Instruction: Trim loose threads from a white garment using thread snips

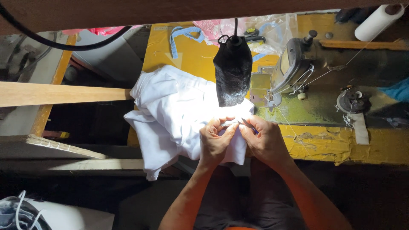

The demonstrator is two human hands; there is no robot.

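While a black cloth-wrapped lamp (232,70) hung just above them, both hands were pinching the edge of a crumpled white cloth garment (170,110). The left hand (214,142) had its grip clenched on the white cloth, thumb and fingers pressed together. The right hand (265,140) sat right beside it, almost touching, and its grip held a small thin metal tool (246,123) against the same bit of cloth. I could not tell what kind of tool it was. The garment lay on the yellow worn bench (191,55), below the lamp, and part of it hung over the near edge. To the right of the lamp stood a grey metal sewing machine (292,66). A white roll (378,21) lay far to the right of the lamp.
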